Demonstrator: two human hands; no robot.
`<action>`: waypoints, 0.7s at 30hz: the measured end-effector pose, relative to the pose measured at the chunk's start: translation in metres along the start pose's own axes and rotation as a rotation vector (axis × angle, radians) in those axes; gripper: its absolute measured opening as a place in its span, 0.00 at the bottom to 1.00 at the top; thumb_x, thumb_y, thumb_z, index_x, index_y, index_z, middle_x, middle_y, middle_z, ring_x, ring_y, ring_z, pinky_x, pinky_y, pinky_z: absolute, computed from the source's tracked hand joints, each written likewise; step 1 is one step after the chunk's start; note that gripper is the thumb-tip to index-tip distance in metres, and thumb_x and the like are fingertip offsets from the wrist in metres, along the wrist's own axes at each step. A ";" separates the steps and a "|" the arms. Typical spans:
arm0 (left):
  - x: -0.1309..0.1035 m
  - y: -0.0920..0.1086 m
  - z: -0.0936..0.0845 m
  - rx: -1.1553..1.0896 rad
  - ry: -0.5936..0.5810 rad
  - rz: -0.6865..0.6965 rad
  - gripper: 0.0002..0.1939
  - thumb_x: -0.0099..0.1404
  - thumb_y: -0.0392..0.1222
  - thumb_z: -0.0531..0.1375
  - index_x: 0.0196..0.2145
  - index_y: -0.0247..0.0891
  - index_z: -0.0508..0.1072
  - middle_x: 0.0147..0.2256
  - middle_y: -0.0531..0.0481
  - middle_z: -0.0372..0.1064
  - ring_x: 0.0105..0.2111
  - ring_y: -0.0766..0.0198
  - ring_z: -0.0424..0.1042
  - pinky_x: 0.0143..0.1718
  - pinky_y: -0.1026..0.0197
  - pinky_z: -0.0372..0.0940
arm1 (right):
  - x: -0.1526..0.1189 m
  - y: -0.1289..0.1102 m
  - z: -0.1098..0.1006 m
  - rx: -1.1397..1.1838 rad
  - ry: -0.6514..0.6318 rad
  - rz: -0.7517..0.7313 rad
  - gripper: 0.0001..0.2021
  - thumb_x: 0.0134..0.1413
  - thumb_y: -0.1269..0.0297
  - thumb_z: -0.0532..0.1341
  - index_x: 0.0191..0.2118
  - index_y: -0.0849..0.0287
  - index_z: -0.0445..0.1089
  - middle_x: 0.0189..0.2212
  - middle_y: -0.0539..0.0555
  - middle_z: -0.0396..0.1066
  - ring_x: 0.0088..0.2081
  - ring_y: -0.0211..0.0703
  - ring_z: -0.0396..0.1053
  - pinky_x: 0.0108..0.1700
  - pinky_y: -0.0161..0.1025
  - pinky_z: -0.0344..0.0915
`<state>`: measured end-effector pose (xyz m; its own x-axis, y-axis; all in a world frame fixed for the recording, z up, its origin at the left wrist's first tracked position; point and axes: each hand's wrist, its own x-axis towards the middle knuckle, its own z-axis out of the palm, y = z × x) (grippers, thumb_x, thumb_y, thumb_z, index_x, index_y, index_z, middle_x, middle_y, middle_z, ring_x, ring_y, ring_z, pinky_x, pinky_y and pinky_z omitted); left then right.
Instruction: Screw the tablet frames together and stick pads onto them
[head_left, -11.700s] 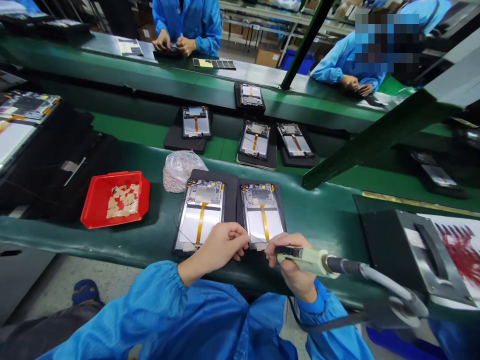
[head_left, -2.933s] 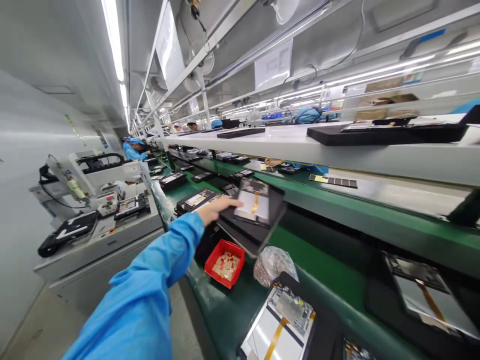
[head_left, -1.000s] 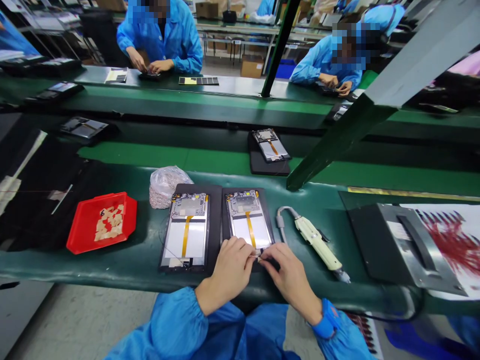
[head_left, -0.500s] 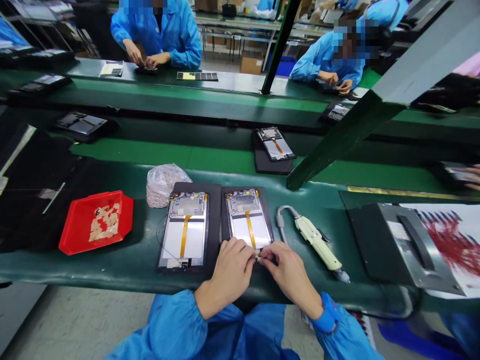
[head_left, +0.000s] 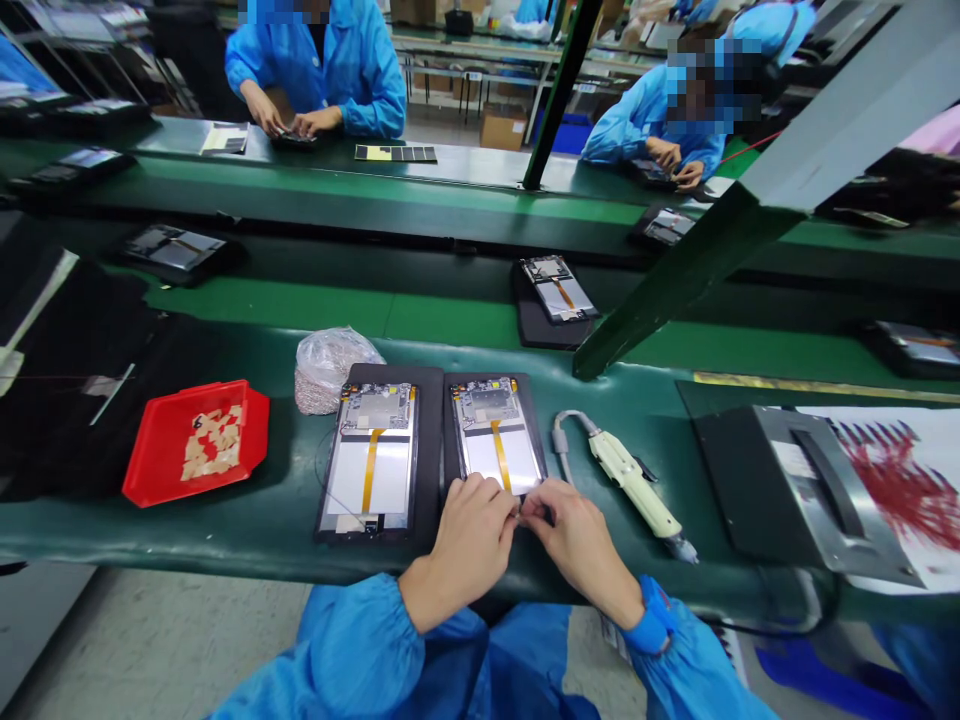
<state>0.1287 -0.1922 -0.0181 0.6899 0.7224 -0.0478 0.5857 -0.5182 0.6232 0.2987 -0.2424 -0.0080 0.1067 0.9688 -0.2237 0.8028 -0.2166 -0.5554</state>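
My left hand [head_left: 474,530] and my right hand [head_left: 574,535] meet at the lower edge of the right-hand open tablet [head_left: 499,425], fingertips pinched together. Whatever they hold between them is too small to name. The tablet lies on a black pad [head_left: 536,410], its circuit board at the top and an orange ribbon down the middle; the hands hide its bottom end. Beside it on the left, a second open tablet [head_left: 371,450] rests on another black pad [head_left: 429,430], with a thin dark wire over its left side.
A red tray [head_left: 255,435] with beige pieces and a plastic bag [head_left: 330,370] are left. An electric screwdriver [head_left: 637,485], a metal-and-black box [head_left: 795,490] and a slanted green post [head_left: 667,280] stand right. Beyond, a belt carries another tablet [head_left: 559,290]; two people work opposite.
My hands have shifted very slightly, still fingertip to fingertip. On the belt, the tablet beyond has moved a little to the right. At far right, another person's hand has left a tablet.
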 end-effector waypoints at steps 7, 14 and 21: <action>0.000 0.008 0.000 0.029 -0.038 0.079 0.01 0.68 0.38 0.60 0.36 0.40 0.70 0.38 0.51 0.70 0.42 0.57 0.64 0.41 0.54 0.56 | -0.021 0.003 0.008 0.043 0.136 -0.198 0.07 0.61 0.74 0.59 0.32 0.57 0.66 0.32 0.51 0.67 0.36 0.44 0.64 0.38 0.40 0.59; -0.026 -0.005 -0.027 -0.130 0.125 0.072 0.07 0.71 0.37 0.56 0.34 0.41 0.71 0.35 0.52 0.71 0.38 0.60 0.65 0.40 0.54 0.57 | -0.034 0.013 -0.002 0.238 0.174 -0.266 0.02 0.64 0.66 0.59 0.42 0.55 0.66 0.36 0.52 0.68 0.37 0.42 0.66 0.41 0.38 0.63; -0.070 -0.034 -0.071 -0.335 0.316 -0.075 0.06 0.70 0.37 0.57 0.34 0.41 0.72 0.35 0.50 0.71 0.39 0.61 0.69 0.41 0.59 0.62 | 0.018 0.001 -0.011 -0.110 -0.016 0.093 0.13 0.52 0.55 0.68 0.29 0.55 0.65 0.26 0.48 0.70 0.30 0.42 0.67 0.31 0.38 0.53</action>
<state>0.0301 -0.1928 0.0193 0.4568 0.8833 0.1051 0.4239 -0.3201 0.8472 0.3081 -0.2236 -0.0038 0.1750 0.9429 -0.2833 0.8497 -0.2900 -0.4404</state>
